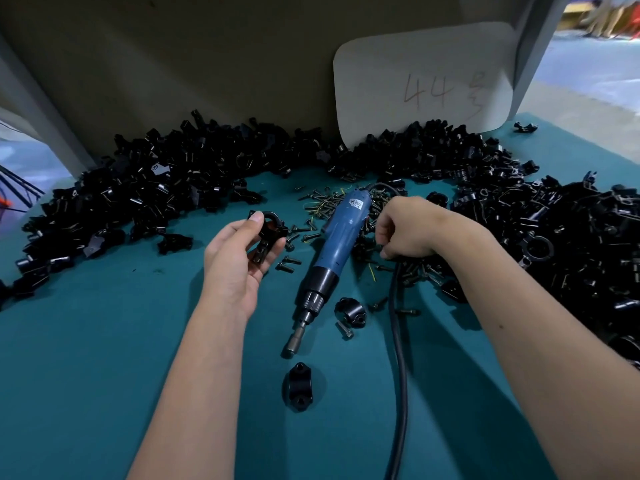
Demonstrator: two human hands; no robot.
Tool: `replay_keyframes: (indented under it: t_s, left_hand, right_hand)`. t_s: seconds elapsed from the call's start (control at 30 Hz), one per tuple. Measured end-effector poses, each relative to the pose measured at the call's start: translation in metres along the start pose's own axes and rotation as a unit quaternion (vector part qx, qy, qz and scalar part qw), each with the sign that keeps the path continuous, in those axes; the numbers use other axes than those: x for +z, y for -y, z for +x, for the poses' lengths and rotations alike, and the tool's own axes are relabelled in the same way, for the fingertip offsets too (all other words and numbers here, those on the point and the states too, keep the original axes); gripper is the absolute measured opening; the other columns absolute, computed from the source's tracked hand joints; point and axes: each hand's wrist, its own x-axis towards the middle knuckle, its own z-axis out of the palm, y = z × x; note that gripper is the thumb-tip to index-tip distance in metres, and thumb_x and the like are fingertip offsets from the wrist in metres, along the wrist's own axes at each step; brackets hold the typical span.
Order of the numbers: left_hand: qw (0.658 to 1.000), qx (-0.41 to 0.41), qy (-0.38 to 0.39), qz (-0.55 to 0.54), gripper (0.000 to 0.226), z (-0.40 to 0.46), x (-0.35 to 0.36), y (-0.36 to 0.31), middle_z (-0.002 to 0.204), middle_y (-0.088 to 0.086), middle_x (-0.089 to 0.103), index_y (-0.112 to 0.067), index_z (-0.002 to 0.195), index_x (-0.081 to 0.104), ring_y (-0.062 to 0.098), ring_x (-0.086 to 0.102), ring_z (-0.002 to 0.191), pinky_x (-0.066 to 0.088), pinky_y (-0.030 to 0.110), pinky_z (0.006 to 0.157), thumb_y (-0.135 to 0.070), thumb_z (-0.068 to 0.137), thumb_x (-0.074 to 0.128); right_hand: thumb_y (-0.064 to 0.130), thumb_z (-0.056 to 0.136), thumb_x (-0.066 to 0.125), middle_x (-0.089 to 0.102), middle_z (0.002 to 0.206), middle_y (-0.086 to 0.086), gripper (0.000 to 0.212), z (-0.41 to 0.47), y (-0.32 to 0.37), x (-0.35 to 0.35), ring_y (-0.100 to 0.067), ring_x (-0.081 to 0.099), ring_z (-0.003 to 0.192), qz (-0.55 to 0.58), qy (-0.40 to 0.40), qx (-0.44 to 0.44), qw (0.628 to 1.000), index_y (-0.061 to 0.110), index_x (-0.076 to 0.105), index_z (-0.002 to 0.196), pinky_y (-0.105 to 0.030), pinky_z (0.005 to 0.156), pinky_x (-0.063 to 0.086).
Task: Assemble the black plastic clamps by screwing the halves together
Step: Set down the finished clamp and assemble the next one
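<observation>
The left hand [242, 258] holds a clamp [268, 233] up for fitting; the right hand [403, 233] curls into the screws [332, 202] mid-bench (its catch is hidden), presumably fetching one.

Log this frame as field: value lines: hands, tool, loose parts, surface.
left hand: holds a black clamp piece, thumb on its ring
right hand: fingers curled down into the screw pile; what it pinches is hidden
electric screwdriver: blue, lying on the table between the hands, bit toward the person, untouched
cable: black, runs beside the right forearm
loose halves: clamp half near the bit, another half right of the chuck
clamp heap: arcs around the work area
table: teal
</observation>
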Motion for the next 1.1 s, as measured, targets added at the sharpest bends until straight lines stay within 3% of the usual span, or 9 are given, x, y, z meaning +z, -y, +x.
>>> replay_keyframes:
  t_s: [0.1,0.17,0.33,0.4,0.53,0.63,0.77,0.97,1.1]
  left_hand:
    - [1.0,0.004,-0.002,-0.002,0.014,0.001,-0.001,-0.001,0.09,0.008,0.08,-0.008,0.093,0.07,0.022,0.078,0.078,0.061,0.026,0.07,-0.019,0.091,0.078]
    - [1.0,0.006,-0.006,-0.004,0.014,0.002,-0.003,-0.003,0.087,0.006,0.08,-0.008,0.093,0.069,0.022,0.078,0.077,0.061,0.026,0.071,-0.019,0.092,0.077]
    - [0.999,0.019,-0.027,0.007,0.012,0.005,-0.011,-0.006,0.087,0.006,0.08,-0.011,0.086,0.068,0.023,0.078,0.078,0.062,0.027,0.071,-0.016,0.093,0.077]
    - [0.999,0.034,-0.017,0.029,0.012,0.007,-0.016,-0.007,0.092,0.007,0.079,-0.011,0.083,0.069,0.022,0.077,0.084,0.062,0.028,0.072,-0.013,0.093,0.076]
    - [0.991,0.07,0.068,0.095,0.001,0.007,-0.023,-0.01,0.092,0.006,0.078,-0.01,0.092,0.073,0.019,0.076,0.089,0.062,0.029,0.076,-0.01,0.094,0.073]
    - [0.983,0.091,0.109,0.116,0.012,0.007,-0.026,-0.011,0.091,0.009,0.076,-0.011,0.096,0.075,0.02,0.074,0.088,0.062,0.033,0.08,-0.015,0.086,0.078]
    - [0.973,0.102,0.154,0.134,0.016,0.008,-0.026,-0.008,0.09,0.006,0.076,-0.022,0.091,0.081,0.017,0.073,0.088,0.063,0.043,0.087,-0.024,0.076,0.08]
    - [0.981,0.092,0.137,0.103,0.021,0.009,-0.025,-0.006,0.098,0.015,0.076,-0.017,0.095,0.079,0.025,0.073,0.094,0.062,0.038,0.083,-0.026,0.076,0.082]
    - [0.982,0.088,0.135,0.098,0.024,0.01,-0.026,-0.007,0.098,0.015,0.076,-0.013,0.098,0.078,0.023,0.074,0.093,0.063,0.038,0.083,-0.024,0.076,0.081]
  right_hand:
    - [0.021,0.083,0.088,0.073,0.092,0.002,0.011,0.0,-0.007,-0.001,-0.015,0.066,0.085,0.091,-0.084,0.023,0.992,0.021,0.077,0.085,-0.024,0.073,0.049]
    - [0.02,0.083,0.087,0.074,0.091,0.0,0.01,0.0,-0.003,-0.003,-0.014,0.068,0.078,0.151,-0.14,0.028,0.978,0.019,0.078,0.086,-0.019,0.062,0.048]
    - [0.016,0.088,0.082,0.073,0.082,0.001,0.02,0.003,0.045,0.001,-0.003,0.06,0.059,0.235,-0.172,-0.091,0.952,0.027,0.077,0.103,-0.009,0.052,0.043]
    - [0.014,0.089,0.081,0.073,0.074,-0.001,0.009,0.004,0.069,0.01,0.0,0.06,0.052,0.304,-0.176,-0.129,0.927,0.02,0.079,0.095,-0.011,0.053,0.046]
    - [0.012,0.09,0.08,0.075,0.07,-0.003,0.002,0.01,0.097,0.029,-0.009,0.066,0.057,0.477,-0.181,-0.173,0.843,0.012,0.081,0.088,-0.025,0.054,0.052]
    - [0.022,0.085,0.087,0.072,0.065,0.006,0.008,0.015,0.103,0.039,0.0,0.056,0.052,0.489,-0.209,-0.19,0.825,0.018,0.081,0.08,-0.021,0.054,0.046]
    - [0.023,0.083,0.088,0.073,0.066,0.002,0.009,0.019,0.103,0.047,-0.005,0.057,0.057,0.477,-0.202,-0.203,0.831,0.019,0.081,0.078,-0.027,0.056,0.047]
    - [0.016,0.084,0.086,0.072,0.067,0.005,0.008,0.022,0.097,0.047,-0.003,0.057,0.053,0.534,-0.221,-0.213,0.788,0.02,0.081,0.082,-0.022,0.056,0.049]
    - [0.019,0.082,0.088,0.074,0.069,0.004,0.006,0.022,0.095,0.048,0.0,0.058,0.056,0.503,-0.207,-0.225,0.809,0.017,0.082,0.082,-0.017,0.057,0.047]
